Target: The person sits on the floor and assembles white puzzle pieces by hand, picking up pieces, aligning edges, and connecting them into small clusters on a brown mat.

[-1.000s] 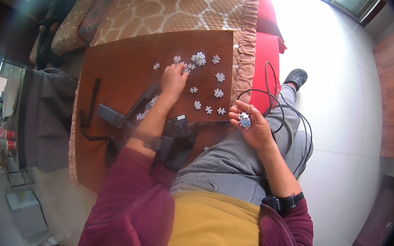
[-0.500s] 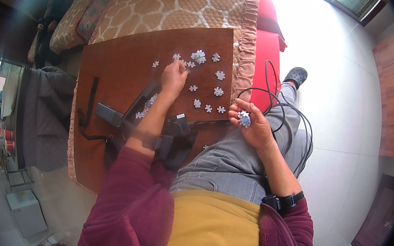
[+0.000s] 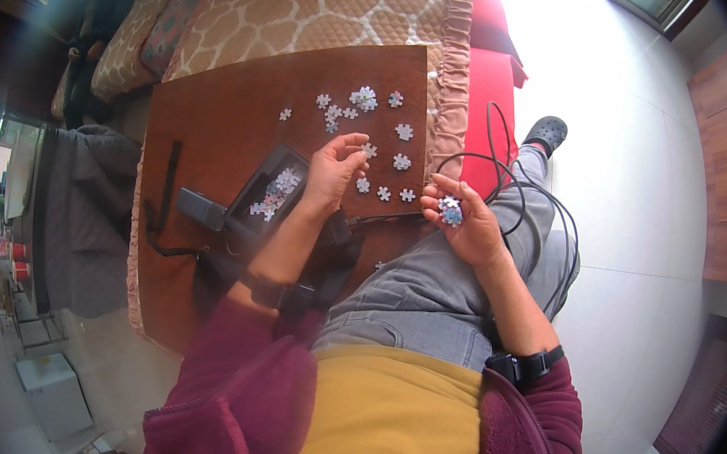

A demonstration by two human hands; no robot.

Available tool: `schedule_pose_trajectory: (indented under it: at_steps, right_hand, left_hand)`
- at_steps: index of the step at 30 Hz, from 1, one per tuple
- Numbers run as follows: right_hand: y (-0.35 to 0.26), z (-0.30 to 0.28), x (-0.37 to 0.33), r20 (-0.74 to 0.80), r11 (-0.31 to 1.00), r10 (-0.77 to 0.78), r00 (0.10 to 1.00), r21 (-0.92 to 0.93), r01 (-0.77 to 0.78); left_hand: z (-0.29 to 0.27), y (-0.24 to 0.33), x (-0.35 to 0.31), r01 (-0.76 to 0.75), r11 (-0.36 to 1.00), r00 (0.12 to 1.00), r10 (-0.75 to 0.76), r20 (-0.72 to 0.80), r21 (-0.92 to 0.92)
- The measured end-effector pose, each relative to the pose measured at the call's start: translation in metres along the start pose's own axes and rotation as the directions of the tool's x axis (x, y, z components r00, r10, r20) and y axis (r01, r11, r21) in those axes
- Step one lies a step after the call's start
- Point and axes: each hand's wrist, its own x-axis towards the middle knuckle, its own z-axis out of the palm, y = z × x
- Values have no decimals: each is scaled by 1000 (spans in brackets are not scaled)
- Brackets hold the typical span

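Note:
My left hand [image 3: 333,175] is over the brown board, its thumb and fingers pinching a small jigsaw piece [image 3: 369,151]. My right hand [image 3: 471,232] is turned palm up above my thigh, fingers curled around several jigsaw pieces [image 3: 450,209], some white and some bluish. On the board beyond my left hand lie loose pieces and small clusters, among them a larger pale cluster [image 3: 363,98]. More are scattered toward the right edge, such as a single piece [image 3: 407,195]. A dark open box [image 3: 252,183] beside my left wrist contains a pile of jigsaw pieces [image 3: 276,194].
The brown board [image 3: 211,129] rests on a bed with a patterned quilt [image 3: 319,5]. A grey-blue block-shaped object [image 3: 200,209] and a black strap [image 3: 171,179] lie left of the box. Black cables [image 3: 525,189] loop over my leg. A red-covered edge [image 3: 490,106] is at the right.
My left hand has drawn back toward me and to the right from the far pieces, and now pinches a jigsaw piece. The box's pile shows more. My right hand stays nearly still.

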Motion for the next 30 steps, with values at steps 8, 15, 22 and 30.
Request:
schedule_pose_trajectory:
  at_steps: [8, 15, 22, 30]
  right_hand:
    - [0, -1, 0, 19, 1000, 0, 1000, 11, 0]
    - [0, -1, 0, 28, 1000, -3, 1000, 15, 3]
    - [0, -1, 0, 20, 1000, 5, 1000, 11, -5]
    - [0, -2, 0, 39, 1000, 3, 999, 4, -3]
  left_hand:
    - [1, -4, -2, 64, 994, 997, -68, -35, -88]
    - [4, -6, -3, 62, 997, 997, -64, -45, -43]
    - [5, -7, -3, 48, 999, 998, -48, -33, 0]
    - [7, -12, -6, 9, 998, 1000, -9, -11, 67]
